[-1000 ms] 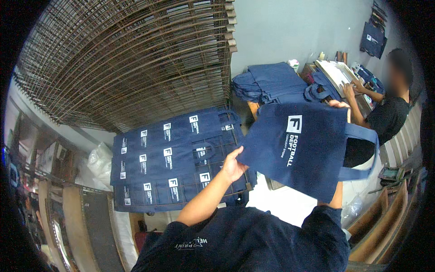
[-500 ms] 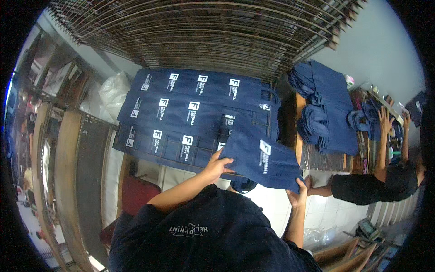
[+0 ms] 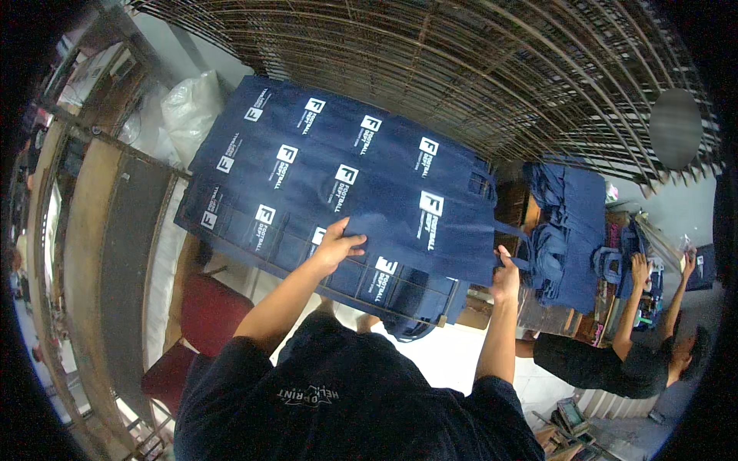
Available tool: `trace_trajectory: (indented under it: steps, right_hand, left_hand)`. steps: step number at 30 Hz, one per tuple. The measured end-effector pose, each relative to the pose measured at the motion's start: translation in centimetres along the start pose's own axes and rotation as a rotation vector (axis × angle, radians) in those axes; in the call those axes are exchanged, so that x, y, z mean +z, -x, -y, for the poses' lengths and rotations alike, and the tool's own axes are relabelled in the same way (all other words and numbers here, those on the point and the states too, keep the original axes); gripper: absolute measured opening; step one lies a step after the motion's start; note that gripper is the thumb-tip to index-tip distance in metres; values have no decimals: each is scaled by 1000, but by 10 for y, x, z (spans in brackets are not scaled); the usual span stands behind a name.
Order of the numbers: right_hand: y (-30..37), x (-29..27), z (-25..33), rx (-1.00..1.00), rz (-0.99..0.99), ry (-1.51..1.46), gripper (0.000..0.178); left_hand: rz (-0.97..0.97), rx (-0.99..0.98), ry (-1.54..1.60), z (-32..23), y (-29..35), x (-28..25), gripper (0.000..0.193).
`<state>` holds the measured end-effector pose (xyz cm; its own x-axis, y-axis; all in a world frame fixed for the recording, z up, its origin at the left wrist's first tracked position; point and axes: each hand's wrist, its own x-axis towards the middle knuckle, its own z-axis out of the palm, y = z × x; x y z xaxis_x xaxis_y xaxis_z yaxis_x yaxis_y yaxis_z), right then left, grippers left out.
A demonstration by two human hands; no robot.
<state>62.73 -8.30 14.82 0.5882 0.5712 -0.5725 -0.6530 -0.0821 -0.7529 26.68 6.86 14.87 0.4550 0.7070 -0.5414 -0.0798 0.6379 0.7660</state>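
A navy tote bag (image 3: 464, 244) with a white print is stretched flat between my hands, over a wire rack shelf (image 3: 304, 274) covered with similar tote bags (image 3: 301, 198). My left hand (image 3: 338, 246) pinches the held bag's near left corner between thumb and fingers. At its right end, next to the loop handle (image 3: 513, 232), my right hand (image 3: 504, 276) is closed on the bag's edge. The bags on the shelf lie in rows, their white prints facing up; the held bag hides part of them.
Raised wire rack tiers (image 3: 461, 69) lean over the shelf's far side. Piled navy bags (image 3: 573, 253) lie on a table at right, where a co-worker (image 3: 603, 357) reaches forward. A red chair (image 3: 211, 313) stands at left, near a clear plastic bag (image 3: 191, 115).
The held bag has moved up and forward from the shelf's near right corner, and now lies nearly level over the shelf. My view has shifted, and the co-worker's hands have lowered.
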Motion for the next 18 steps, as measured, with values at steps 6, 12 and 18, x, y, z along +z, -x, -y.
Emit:
trace_trajectory:
  steps: [6,12,18]
  right_hand:
    - [-94,-19,-71,91,-266,38,19]
    - [-133,-50,-118,-21,-312,183,21]
    - [-117,-25,-112,-6,-405,60,22]
  left_hand:
    - [-355,-35,-263,92,-108,-55,39]
    - [-560,100,-762,131,-138,-68,40]
    - [-600,49,-859,111,-127,-61,39]
